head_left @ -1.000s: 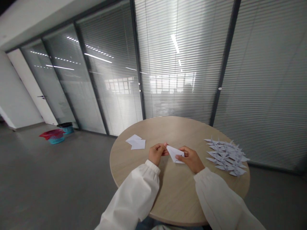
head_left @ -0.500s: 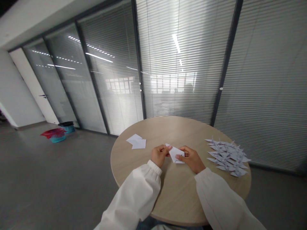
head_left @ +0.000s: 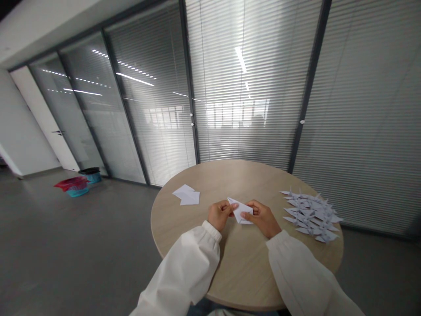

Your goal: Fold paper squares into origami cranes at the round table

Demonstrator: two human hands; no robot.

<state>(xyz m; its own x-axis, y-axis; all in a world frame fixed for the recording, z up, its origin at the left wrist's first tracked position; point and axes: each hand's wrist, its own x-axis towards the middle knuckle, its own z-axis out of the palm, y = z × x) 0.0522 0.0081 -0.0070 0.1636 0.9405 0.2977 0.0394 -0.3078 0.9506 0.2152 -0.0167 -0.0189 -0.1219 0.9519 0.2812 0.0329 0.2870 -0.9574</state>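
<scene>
A partly folded sheet of white paper (head_left: 242, 212) is held up between my two hands over the middle of a round wooden table (head_left: 245, 267). My left hand (head_left: 220, 213) pinches its left side, the thumb lying on the near face. On the right edge, my right hand (head_left: 262, 217) grips the paper with the thumb in front and the fingers behind. The paper comes to a point at its upper left. Beyond my left hand lie white paper squares (head_left: 190, 195), overlapping one another. To the right of my right hand sits a pile of folded white paper cranes (head_left: 311, 216).
Blinds and glass panels (head_left: 243, 131) with dark frames stand right behind the table. On the floor at the left are a bin with a red liner (head_left: 75, 186) and a bin with a black liner (head_left: 91, 174), near a white door (head_left: 46, 118).
My left thumb has slid slightly right along the paper, and more of the pointed corner shows. My right hand keeps its hold. The view has shifted very slightly.
</scene>
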